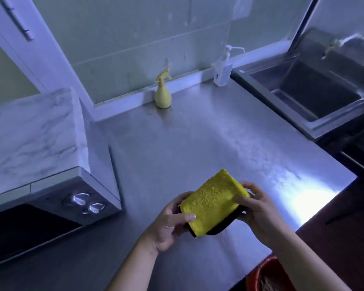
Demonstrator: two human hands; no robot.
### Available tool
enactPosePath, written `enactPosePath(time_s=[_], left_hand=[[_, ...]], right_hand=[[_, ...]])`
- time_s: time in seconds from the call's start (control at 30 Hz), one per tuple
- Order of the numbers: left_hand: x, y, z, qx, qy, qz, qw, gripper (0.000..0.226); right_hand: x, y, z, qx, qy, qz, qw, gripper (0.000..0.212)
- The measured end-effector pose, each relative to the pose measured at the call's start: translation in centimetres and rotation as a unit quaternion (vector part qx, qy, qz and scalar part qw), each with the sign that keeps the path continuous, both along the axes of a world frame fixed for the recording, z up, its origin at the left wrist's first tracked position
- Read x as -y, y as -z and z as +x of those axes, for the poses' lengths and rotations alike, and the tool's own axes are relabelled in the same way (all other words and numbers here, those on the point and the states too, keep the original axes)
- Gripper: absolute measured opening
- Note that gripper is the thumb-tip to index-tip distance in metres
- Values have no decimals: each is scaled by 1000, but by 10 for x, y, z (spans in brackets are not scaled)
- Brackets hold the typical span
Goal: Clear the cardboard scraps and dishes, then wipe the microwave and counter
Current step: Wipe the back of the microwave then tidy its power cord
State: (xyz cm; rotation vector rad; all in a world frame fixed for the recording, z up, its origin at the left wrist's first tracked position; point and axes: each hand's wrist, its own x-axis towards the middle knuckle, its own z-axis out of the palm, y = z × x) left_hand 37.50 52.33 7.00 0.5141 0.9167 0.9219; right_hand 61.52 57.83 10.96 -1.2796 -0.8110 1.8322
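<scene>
Left hand (172,223) in the lower middle of the frame, thumb on top and fingers curled under the near corner of a folded yellow cloth (212,202); right hand (259,213) just beside it, gripping the cloth's right edge with bent fingers, both forearms coming in from the bottom edge. Cloth held over the steel counter (177,148) near its front edge, with a wide stretch of metal behind, up to the spray bottle (162,95) and soap bottle (223,70) at the wall. Microwave (29,133) at the left, sink (315,91) at the upper right, red bin (261,274) at the bottom right.
</scene>
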Motion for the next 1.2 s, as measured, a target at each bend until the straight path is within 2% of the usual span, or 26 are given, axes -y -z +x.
enactPosePath(time_s=[0.1, 0.27, 0.33, 0.47, 0.53, 0.63, 0.83, 0.93, 1.03, 1.1, 1.2], left_hand=[[-56, 5, 4, -2, -80, -16, 997, 73], [-165, 16, 11, -41, -114, -43, 992, 76], [-208, 24, 11, -65, -126, -55, 988, 72], [-290, 42, 13, -184, -161, -67, 967, 54], [-329, 50, 9, -243, -188, -58, 950, 49], [-389, 60, 1, -287, -223, -38, 931, 48], [-516, 67, -14, -325, -263, 29, 908, 50], [-555, 82, -27, -386, -250, 37, 887, 51], [-565, 105, -35, -474, -206, 53, 855, 51], [-566, 115, -37, -497, -184, 59, 846, 50], [-568, 114, -41, -509, -159, 51, 845, 54]], right_hand=[[-75, 7, 12, 57, -52, 9, 997, 35], [-198, 30, 15, 113, -121, 39, 985, 60], [-242, 43, 7, 120, -132, 40, 983, 56], [-326, 74, -12, 148, -113, 42, 982, 40], [-366, 90, -26, 157, -100, 67, 980, 41], [-423, 108, -47, 200, -85, 127, 968, 44], [-549, 117, -77, 336, -66, 245, 907, 51], [-590, 132, -88, 400, -95, 243, 878, 58], [-594, 158, -92, 499, -107, 258, 820, 65], [-586, 171, -94, 526, -90, 298, 792, 63], [-584, 174, -97, 544, -100, 293, 780, 64]])
